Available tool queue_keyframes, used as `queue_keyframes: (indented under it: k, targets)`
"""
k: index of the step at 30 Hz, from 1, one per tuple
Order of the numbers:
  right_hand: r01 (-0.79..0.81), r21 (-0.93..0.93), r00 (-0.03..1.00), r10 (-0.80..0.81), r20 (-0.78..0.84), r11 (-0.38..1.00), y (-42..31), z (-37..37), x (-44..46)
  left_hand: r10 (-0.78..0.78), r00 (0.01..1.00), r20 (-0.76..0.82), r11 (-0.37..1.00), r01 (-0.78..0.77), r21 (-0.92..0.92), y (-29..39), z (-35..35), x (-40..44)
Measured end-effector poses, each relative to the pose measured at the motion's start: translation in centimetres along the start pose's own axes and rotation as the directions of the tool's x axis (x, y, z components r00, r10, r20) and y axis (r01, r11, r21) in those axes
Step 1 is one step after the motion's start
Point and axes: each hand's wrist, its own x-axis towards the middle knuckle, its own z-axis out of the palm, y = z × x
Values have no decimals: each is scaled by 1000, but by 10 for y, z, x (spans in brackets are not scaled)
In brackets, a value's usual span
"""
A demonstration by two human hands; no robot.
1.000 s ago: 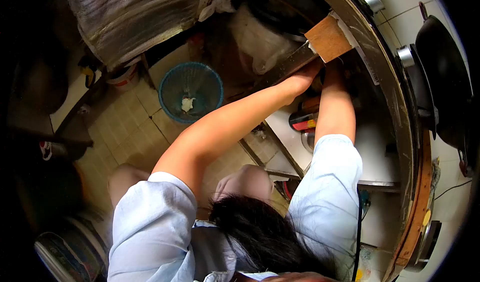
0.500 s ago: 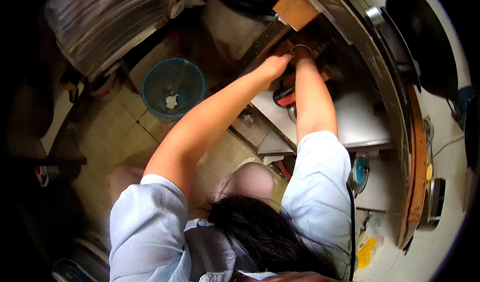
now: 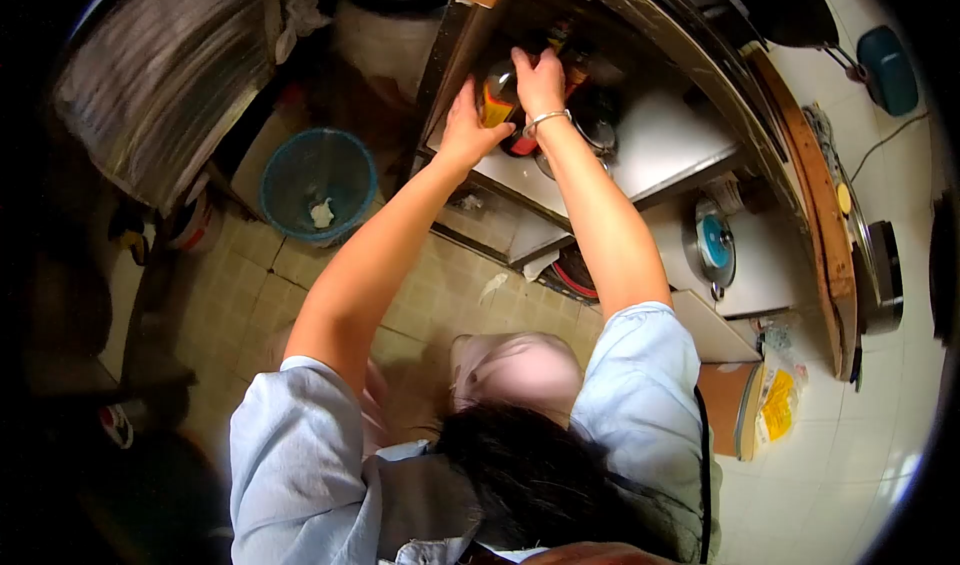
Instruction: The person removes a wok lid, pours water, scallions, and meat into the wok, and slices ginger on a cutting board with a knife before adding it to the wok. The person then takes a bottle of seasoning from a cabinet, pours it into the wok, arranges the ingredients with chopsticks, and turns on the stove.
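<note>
Fingers and thumb of the left hand point(image 3: 470, 133) spread around the yellow-labelled bottle point(image 3: 496, 103), over the cabinet shelf point(image 3: 655, 130); whether the right hand point(image 3: 541, 87) clamps it, I cannot tell. Steady, two-sided support suits it, clear of the red-labelled item point(image 3: 522, 146).

Right of the blue basket point(image 3: 318, 187), a white shelf point(image 3: 672, 125) in a dark, scuffed frame carries the bottle point(image 3: 498, 97) with a yellow label; whether its base touches is hidden. Farther right of the basket, a lower white shelf point(image 3: 775, 265) bears a round lid point(image 3: 716, 242) with a blue-green centre. The basket stands on beige floor tiles point(image 3: 400, 300).
</note>
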Motion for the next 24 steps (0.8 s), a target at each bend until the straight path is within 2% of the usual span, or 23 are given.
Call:
queue_keyframes:
  k: [2, 6, 9, 11, 12, 15, 16, 17, 18, 19, 21, 22, 24]
  targets:
    - [24, 9, 997, -24, 72, 1000, -11, -17, -17, 26, 997, 76, 1000, -25, -16, -8, -2, -8]
    - [3, 192, 980, -42, 196, 981, -26, -42, -46, 204, 976, 73, 979, -205, 12, 10, -5, -39]
    - [38, 263, 966, -102, 236, 964, -51, -65, -68, 83, 993, 87, 996, -85, 16, 41, -18, -63]
    - [94, 317, 961, -169, 220, 944, -61, -74, -81, 15, 992, 123, 998, -8, -60, 36, -20, -71]
    - [77, 304, 952, -161, 261, 950, -77, -83, -88, -22, 987, 157, 998, 32, -56, 45, -27, -76]
    - [51, 308, 913, -169, 371, 950, -112, -101, -101, 1, 981, 194, 983, 35, -181, 68, -47, -96]
    - [161, 350, 902, -281, 328, 923, -122, -104, -104, 33, 978, 204, 977, 11, -211, 77, -55, -101]
    - [151, 405, 881, -308, 358, 902, -139, -112, -107, 64, 976, 208, 971, -12, -240, 88, -63, -106]
    - [148, 353, 847, -303, 436, 924, -155, -124, -107, 55, 968, 246, 946, 29, -322, 101, -71, -112]
    - [153, 301, 809, -294, 509, 941, -169, -134, -103, 104, 968, 229, 979, -59, -197, 120, -82, -114]
    - [260, 385, 774, -430, 464, 885, -193, -146, -89, 160, 959, 234, 978, -123, -167, 147, -97, -116]
    - [370, 381, 750, -514, 416, 848, -203, -151, -79, 115, 962, 249, 983, -74, -168, 155, -103, -118]
    - [415, 327, 736, -525, 428, 849, -234, -171, -62, 17, 961, 275, 980, 38, -194, 188, -113, -119]
